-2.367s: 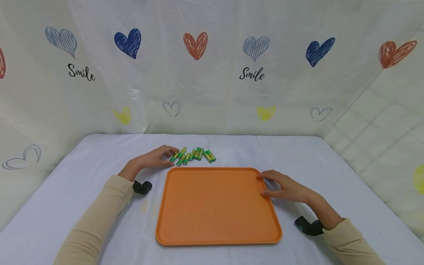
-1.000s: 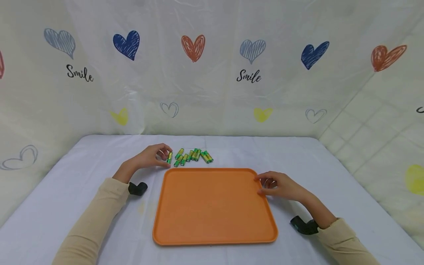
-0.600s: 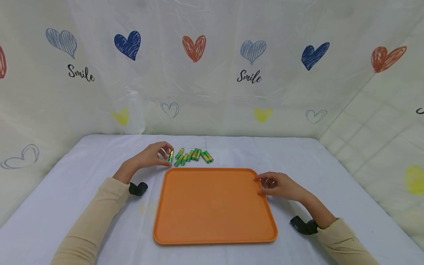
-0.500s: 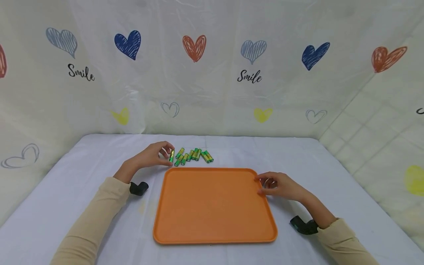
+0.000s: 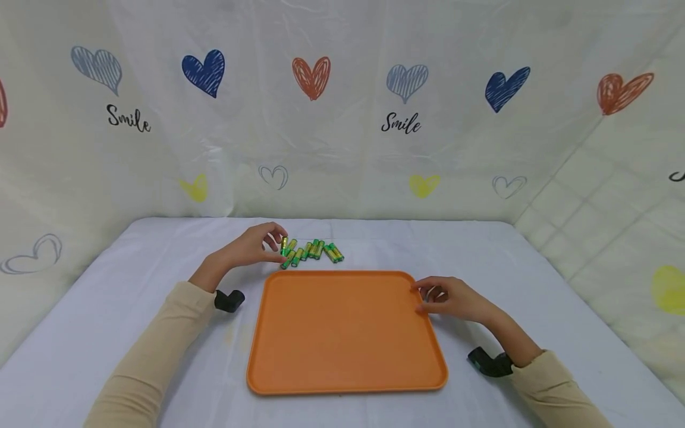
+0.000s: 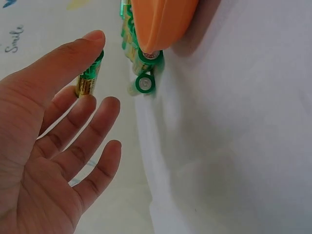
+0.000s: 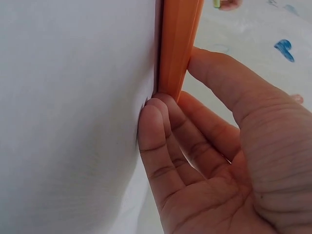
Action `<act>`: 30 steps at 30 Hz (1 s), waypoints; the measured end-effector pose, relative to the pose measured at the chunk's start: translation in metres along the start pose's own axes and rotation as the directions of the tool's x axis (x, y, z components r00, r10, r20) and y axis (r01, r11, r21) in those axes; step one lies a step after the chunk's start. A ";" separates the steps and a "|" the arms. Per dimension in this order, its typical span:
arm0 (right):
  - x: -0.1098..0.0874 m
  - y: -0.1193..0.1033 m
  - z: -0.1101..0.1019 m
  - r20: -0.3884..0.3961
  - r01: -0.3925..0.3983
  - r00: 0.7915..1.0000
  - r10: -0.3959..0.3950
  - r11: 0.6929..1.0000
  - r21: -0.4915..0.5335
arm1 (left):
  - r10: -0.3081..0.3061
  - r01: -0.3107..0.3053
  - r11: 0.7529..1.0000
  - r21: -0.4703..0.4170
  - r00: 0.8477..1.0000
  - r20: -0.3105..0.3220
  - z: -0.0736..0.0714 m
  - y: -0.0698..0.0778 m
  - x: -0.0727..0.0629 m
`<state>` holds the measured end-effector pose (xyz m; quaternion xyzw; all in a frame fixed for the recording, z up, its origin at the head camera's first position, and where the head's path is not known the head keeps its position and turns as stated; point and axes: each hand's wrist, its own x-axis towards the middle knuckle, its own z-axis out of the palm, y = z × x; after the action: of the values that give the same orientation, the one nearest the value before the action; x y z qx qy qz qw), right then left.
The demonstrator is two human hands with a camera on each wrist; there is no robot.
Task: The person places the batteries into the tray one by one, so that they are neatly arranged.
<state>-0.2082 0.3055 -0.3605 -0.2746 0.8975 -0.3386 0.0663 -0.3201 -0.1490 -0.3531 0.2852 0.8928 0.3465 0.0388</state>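
Note:
Between the thumb and fingertips of my left hand [image 5: 248,246] is a small green-and-gold battery [image 5: 284,244], pinched near its ends and upright. The left wrist view shows this battery [image 6: 88,80] off the table, with the other fingers spread below it. Right beside it in the head view lie several loose batteries [image 5: 316,249] on the white cloth. My right hand [image 5: 455,299] holds the right rim of an orange tray [image 5: 348,333], thumb and index fingertip on the rim. In the right wrist view its other fingers curl against the tray's outer side [image 7: 176,44], near the cloth.
The tray lies flat in front of the batteries on a white cloth-covered table [image 5: 481,249]. Behind stands a pale backdrop [image 5: 353,190] printed with hearts and "Smile". A black wrist camera [image 5: 229,301] sits at the left wrist, another [image 5: 490,362] at the right.
My left hand has picked up the leftmost battery, tipped it upright and carried it slightly right and away, beside the others. The right hand has stayed at the tray's rim, its fingers more curled.

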 end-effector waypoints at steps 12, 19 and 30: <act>-0.001 0.000 -0.001 0.007 -0.017 1.000 0.017 0.999 0.035 | 0.042 -0.042 0.998 -0.040 0.999 -0.014 0.005 0.009 0.006; -0.001 0.001 0.000 0.013 -0.027 1.000 0.026 0.999 0.047 | 0.048 -0.048 0.998 -0.039 0.999 -0.004 0.009 0.018 0.008; -0.001 0.002 -0.001 0.014 -0.008 1.000 0.007 0.998 0.062 | 0.126 -0.124 0.991 -0.052 0.992 0.029 0.016 0.031 0.014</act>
<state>-0.2085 0.3078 -0.3612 -0.2713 0.8872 -0.3641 0.0820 -0.3121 -0.1133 -0.3434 0.3451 0.8635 0.3658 0.0387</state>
